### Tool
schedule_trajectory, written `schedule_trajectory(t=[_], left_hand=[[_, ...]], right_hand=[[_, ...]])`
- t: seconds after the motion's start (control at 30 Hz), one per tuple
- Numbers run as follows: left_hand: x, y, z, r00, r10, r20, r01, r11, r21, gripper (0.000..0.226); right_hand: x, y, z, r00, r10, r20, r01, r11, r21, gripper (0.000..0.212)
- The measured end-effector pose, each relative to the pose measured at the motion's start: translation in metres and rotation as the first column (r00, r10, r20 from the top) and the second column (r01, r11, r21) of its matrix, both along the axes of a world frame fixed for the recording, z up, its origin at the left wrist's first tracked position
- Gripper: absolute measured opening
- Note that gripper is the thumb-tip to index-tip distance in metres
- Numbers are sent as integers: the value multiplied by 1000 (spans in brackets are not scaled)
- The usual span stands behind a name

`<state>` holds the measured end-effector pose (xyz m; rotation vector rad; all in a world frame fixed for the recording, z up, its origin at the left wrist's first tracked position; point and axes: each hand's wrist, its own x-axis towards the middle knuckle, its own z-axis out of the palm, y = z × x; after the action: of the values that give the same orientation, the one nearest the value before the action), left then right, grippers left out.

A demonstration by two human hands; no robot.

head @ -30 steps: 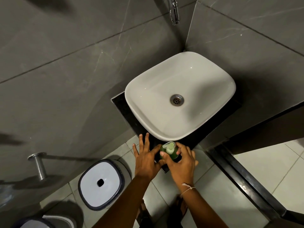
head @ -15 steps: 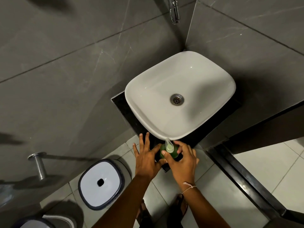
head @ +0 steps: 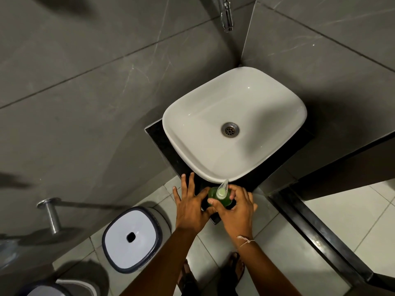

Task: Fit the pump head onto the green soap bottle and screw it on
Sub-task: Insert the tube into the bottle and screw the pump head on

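Note:
The green soap bottle [head: 226, 200] stands upright on the front corner of the black counter [head: 168, 154], just below the basin's rim. The pale pump head [head: 222, 190] sits on top of the bottle, its nozzle pointing up toward the basin. My right hand [head: 237, 208] curls around the pump head and the bottle's neck, thumb on the left and fingers on the right. My left hand [head: 191, 205] rests flat against the bottle's left side with the fingers spread, the thumb touching the bottle. The bottle's lower body is hidden by both hands.
A white basin [head: 233, 122] with a metal drain fills the counter behind the bottle. A chrome tap [head: 226, 16] hangs from the wall above. On the tiled floor stands a white-lidded bin [head: 130, 238]. A chrome holder [head: 51, 214] juts from the left wall. My sandalled feet are below.
The pump nozzle has turned from pointing left to pointing up toward the basin as my right hand rotated around it. My left hand has stayed against the bottle.

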<state>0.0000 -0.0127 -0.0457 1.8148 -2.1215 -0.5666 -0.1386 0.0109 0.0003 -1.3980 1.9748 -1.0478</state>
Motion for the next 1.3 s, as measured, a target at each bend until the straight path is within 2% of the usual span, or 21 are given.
schedule_trajectory(t=[0.1, 0.2, 0.33, 0.47, 0.6, 0.8, 1.0, 1.17, 1.3], left_hand=[[0, -1, -1, 1000, -7, 20, 7, 1000, 9, 65], [-1, -1, -1, 999, -11, 30, 11, 1000, 9, 68], [-1, 0, 0, 1000, -6, 9, 6, 1000, 18, 65], [0, -1, 1, 1000, -5, -16, 5, 1000, 0, 65], [0, 0, 1, 1000, 3, -25, -4, 1000, -16, 71], [0, -1, 1, 1000, -4, -14, 4, 1000, 0, 68], [0, -2, 1, 1000, 1, 1, -1, 1000, 14, 63], [0, 0, 2, 1000, -8, -16, 8, 1000, 14, 57], [0, -2, 1, 1000, -11, 14, 11, 1000, 14, 64]], right_hand=[[-6, 2, 2, 998, 48, -49, -50, 998, -42, 41], [-8, -2, 4, 998, 2, -55, -4, 999, -37, 27], [-2, -6, 1, 999, -46, -5, 46, 999, 18, 51], [2, -6, -1, 998, -61, 11, 61, 998, 20, 56], [-5, -1, -2, 1000, 9, 5, -9, 999, 34, 59], [-9, -4, 3, 1000, 23, -9, -23, 1000, 12, 34], [3, -8, 3, 999, -38, 24, 38, 999, 22, 46], [-7, -1, 4, 998, 67, -7, -66, 998, 19, 47], [-13, -7, 8, 997, 70, -27, -70, 997, 14, 26]])
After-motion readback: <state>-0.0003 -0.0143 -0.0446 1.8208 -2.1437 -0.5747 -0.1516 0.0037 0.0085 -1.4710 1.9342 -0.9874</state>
